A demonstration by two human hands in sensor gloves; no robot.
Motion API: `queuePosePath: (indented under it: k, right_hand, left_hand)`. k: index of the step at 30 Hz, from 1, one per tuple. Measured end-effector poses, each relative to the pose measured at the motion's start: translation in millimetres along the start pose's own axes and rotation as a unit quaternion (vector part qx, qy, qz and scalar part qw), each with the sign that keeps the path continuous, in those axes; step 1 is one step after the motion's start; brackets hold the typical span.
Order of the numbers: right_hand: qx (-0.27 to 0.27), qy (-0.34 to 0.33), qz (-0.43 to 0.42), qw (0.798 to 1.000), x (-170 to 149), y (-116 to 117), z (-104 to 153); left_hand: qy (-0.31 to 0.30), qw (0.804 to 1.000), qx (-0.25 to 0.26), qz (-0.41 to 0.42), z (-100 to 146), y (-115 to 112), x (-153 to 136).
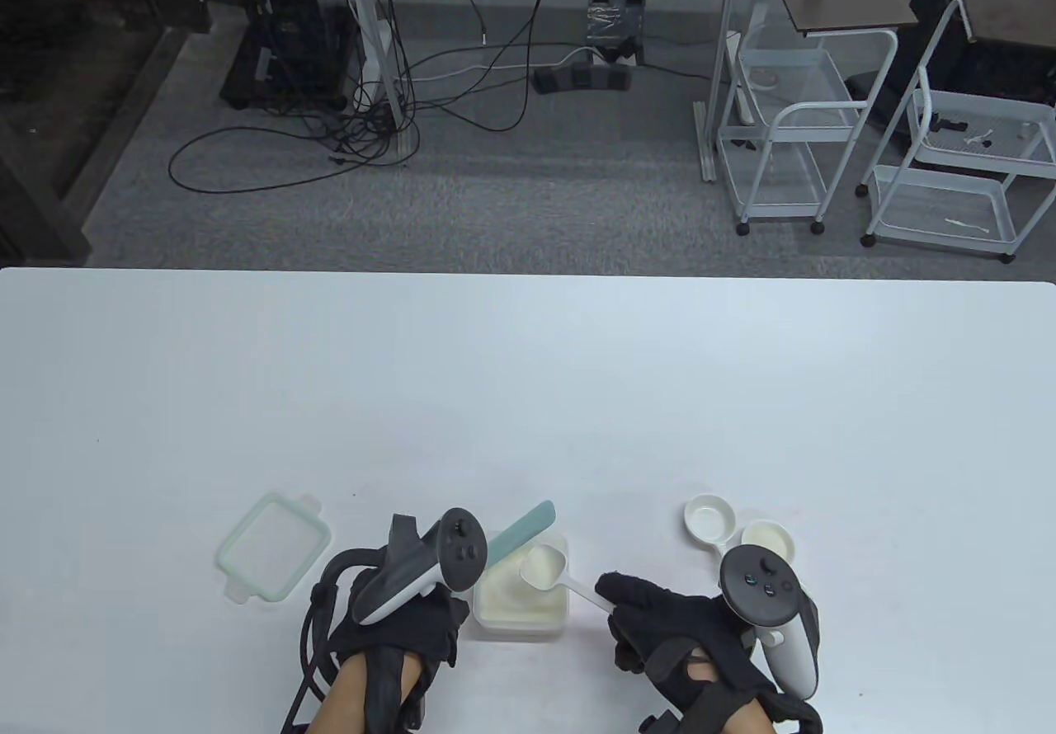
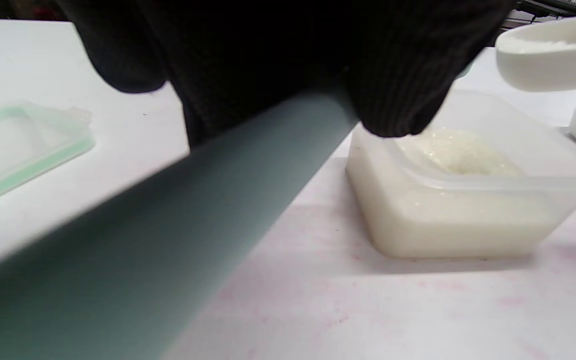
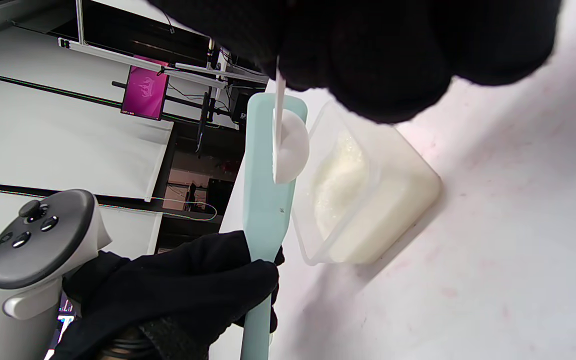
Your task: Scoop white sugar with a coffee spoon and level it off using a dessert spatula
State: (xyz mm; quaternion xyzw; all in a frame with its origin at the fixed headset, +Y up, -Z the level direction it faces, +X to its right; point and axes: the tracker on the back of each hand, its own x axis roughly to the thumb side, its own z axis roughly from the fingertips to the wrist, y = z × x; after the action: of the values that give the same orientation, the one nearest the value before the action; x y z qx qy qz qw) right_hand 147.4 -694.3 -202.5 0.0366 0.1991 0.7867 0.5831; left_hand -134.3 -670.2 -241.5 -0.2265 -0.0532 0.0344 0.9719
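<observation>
- Table view: left hand (image 1: 396, 602) grips the teal dessert spatula (image 1: 520, 534); right hand (image 1: 685, 627) pinches the coffee spoon (image 1: 544, 566) above the sugar container (image 1: 521, 602) on the tabletop (image 1: 528, 404).
- Left wrist view: spatula handle runs under closed fingers (image 2: 398, 90); the spoon carries sugar.
- Right wrist view: the spoon bowl lies against the spatula blade.

Both hands wear black knit gloves: the left hand (image 1: 396, 618) and right hand (image 1: 685, 635) carry grey-and-white trackers. A pale teal flat silicone spatula (image 1: 521, 531) sits in the left. The white plastic spoon (image 1: 544, 566) holds white sugar above a translucent square plastic tub (image 1: 521, 602) of off-white sugar. Left of the left hand lies a clear square lid with mint-green rim (image 1: 272, 557).
</observation>
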Motion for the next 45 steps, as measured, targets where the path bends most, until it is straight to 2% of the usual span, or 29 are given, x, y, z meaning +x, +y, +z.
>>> queuePosePath:
  k: [4,8,18,29,36,38,41,42,45]
  right_hand:
    - [0.0,0.0,-0.001,1.0,0,0,0]
    - [-0.002,0.002,0.003,1.0,-1,1,0]
    - [-0.003,0.006,0.011,1.0,-2,3,-1]
    - [0.001,0.009,0.014,1.0,-2,4,-2]
    - [0.006,0.011,0.014,1.0,-3,6,-3]
    - [0.007,0.012,0.014,1.0,-2,7,-3]
    - [0.009,0.012,0.012,1.0,-2,7,-3]
    - [0.009,0.012,0.011,1.0,-3,7,-3]
    - [0.013,0.012,0.01,1.0,-3,8,-3]
  left_hand:
    - [0.029,0.998,0.044,0.026,1,7,-12]
    - [0.1,0.991,0.084,-0.021,-9,4,-28]
    - [0.159,0.985,0.025,-0.062,-38,-23,-51]
    - [0.179,0.976,-0.008,-0.122,-48,-38,-42]
    - [0.182,0.976,-0.014,-0.12,-46,-37,-41]
    - [0.171,0.981,0.006,-0.096,-40,-31,-41]
    - [0.146,0.986,0.068,-0.05,-29,-19,-38]
    - [0.125,0.986,0.108,-0.02,-23,-13,-36]
    - [0.052,0.983,0.172,0.019,-16,-5,-28]
